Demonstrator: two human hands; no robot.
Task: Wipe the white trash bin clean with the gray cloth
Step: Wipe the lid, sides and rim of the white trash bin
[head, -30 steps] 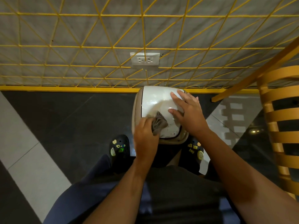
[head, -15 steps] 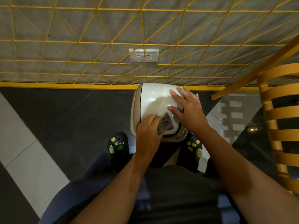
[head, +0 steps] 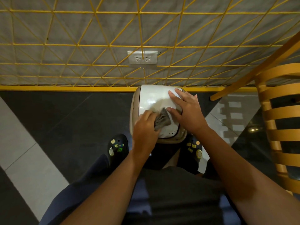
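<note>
The white trash bin (head: 154, 101) stands on the dark floor (head: 68, 120) against the yellow-gridded wall, directly below the wall socket (head: 142, 57). On the bin's lid, the left hand (head: 145, 127) grips the bunched gray cloth (head: 162, 119) and presses it near the lid's front edge. The right hand (head: 186, 111) lies flat on the lid beside the cloth, fingers spread. Dark specks dot the lid's front edge.
</note>
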